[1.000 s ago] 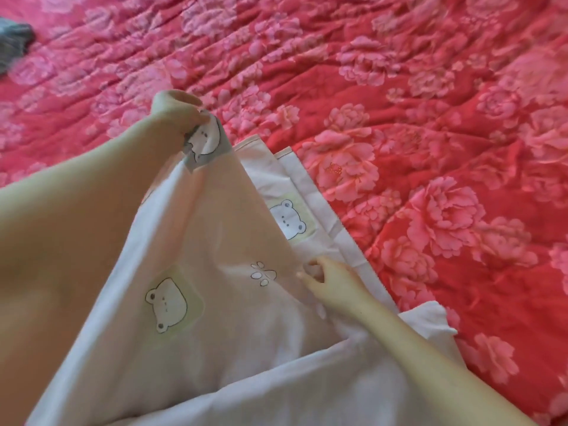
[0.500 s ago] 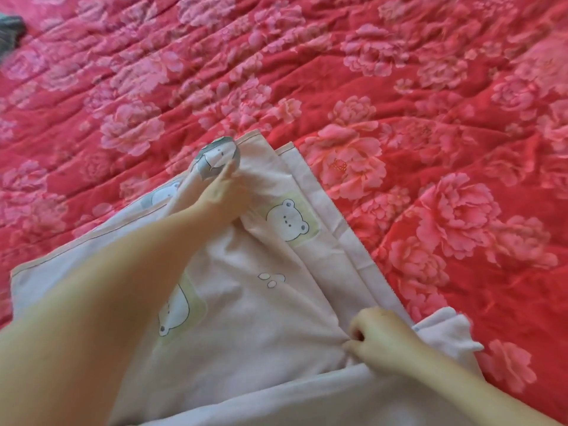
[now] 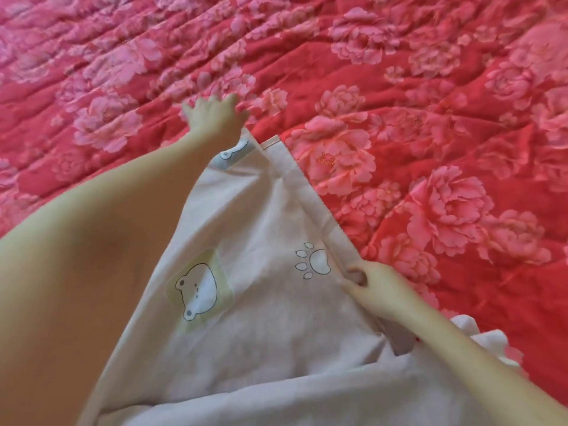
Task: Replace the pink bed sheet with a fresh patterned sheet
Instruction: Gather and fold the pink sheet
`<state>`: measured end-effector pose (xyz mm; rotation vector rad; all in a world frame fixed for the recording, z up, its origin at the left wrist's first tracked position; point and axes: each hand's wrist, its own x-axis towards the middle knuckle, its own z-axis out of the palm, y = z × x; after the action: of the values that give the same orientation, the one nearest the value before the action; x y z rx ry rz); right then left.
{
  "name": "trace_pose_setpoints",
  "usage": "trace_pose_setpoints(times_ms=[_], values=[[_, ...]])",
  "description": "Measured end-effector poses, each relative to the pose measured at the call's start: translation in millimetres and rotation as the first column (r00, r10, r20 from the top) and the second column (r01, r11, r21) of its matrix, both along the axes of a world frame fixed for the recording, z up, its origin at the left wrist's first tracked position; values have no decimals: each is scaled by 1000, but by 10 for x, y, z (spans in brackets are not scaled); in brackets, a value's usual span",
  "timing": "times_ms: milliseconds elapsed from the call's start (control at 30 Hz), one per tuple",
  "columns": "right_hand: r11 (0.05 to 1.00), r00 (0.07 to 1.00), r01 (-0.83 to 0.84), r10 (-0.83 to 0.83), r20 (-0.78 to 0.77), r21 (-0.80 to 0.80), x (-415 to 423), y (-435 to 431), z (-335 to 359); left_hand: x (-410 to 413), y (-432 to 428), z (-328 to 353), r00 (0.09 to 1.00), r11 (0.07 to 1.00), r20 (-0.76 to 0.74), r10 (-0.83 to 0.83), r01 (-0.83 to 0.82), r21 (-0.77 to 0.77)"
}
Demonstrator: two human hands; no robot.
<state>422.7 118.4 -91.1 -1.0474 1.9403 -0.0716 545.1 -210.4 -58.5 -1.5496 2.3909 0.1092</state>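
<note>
A pale fabric sheet [image 3: 270, 318] printed with cartoon bears and paw prints lies bunched at the near side, on top of the red-and-pink quilted floral bed sheet [image 3: 430, 124]. The left hand [image 3: 215, 119] reaches just past the pale fabric sheet's far corner. Its grip is apart, and the spread fingers are blurred over the floral quilting. The right hand [image 3: 379, 287] has its grip clamped on the pale fabric sheet's right hem, fingers curled round the fold.
</note>
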Motion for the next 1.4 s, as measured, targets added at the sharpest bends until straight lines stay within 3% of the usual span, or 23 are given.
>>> trace_pose_setpoints(times_ms=[67, 200, 333, 400, 500, 633, 700, 800, 867, 967, 1067, 1167, 1200, 1267, 1333, 1400], values=[[994, 997, 76, -76, 2, -73, 155, -220, -98, 206, -29, -136, 986, 985, 34, 164, -166, 52], [988, 994, 109, -109, 7, -105, 342, -454, -240, 495, -68, -393, 961, 949, 55, 272, -277, 147], [993, 998, 68, -68, 1, -91, 173, -519, -282, 480, -182, -509, 933, 913, -33, 359, -343, 220], [998, 1000, 9, -9, -1, -62, 100, -512, -319, 404, -265, -539, 955, 939, -15, 297, -289, 186], [999, 997, -52, 50, -59, -18, 88, -512, -354, 259, -352, -585, 999, 988, 31, 43, -47, 144], [998, 999, -33, 31, -40, -54, 57, -527, -377, 98, -372, -591, 957, 970, 156, -245, 243, 26], [992, 1000, 29, -30, -8, -120, 2, -496, -288, 24, -418, -495, 940, 956, 191, -284, 293, -23], [956, 987, 155, -158, 8, -250, -123, -431, -86, -96, -529, -340, 956, 943, 70, -286, 294, -157], [940, 977, 191, -211, -40, -284, -165, -432, -114, -209, -547, -375, 961, 943, 28, -276, 276, -184], [966, 979, 172, -189, -73, -192, -48, -466, -312, -251, -492, -602, 984, 987, 101, -144, 151, -61], [964, 979, 184, -197, -51, -193, 101, -531, -471, -106, -483, -787, 997, 994, 66, 45, -51, 100], [973, 984, 165, -173, -34, -161, 198, -544, -457, 55, -440, -877, 993, 985, 55, 106, -112, 133], [972, 983, 175, -182, -31, -158, 200, -530, -407, 67, -417, -873, 993, 984, 17, 117, -118, 132], [944, 968, 237, -251, -31, -230, 128, -471, -315, -4, -361, -796, 968, 987, -202, 152, -140, 74], [892, 937, 311, -346, -53, -329, -2, -406, -261, -167, -305, -674, 884, 989, -448, 134, -149, 0], [904, 924, 320, -364, -117, -285, -110, -413, -344, -315, -295, -620, 821, 991, -558, 122, -129, 27]])
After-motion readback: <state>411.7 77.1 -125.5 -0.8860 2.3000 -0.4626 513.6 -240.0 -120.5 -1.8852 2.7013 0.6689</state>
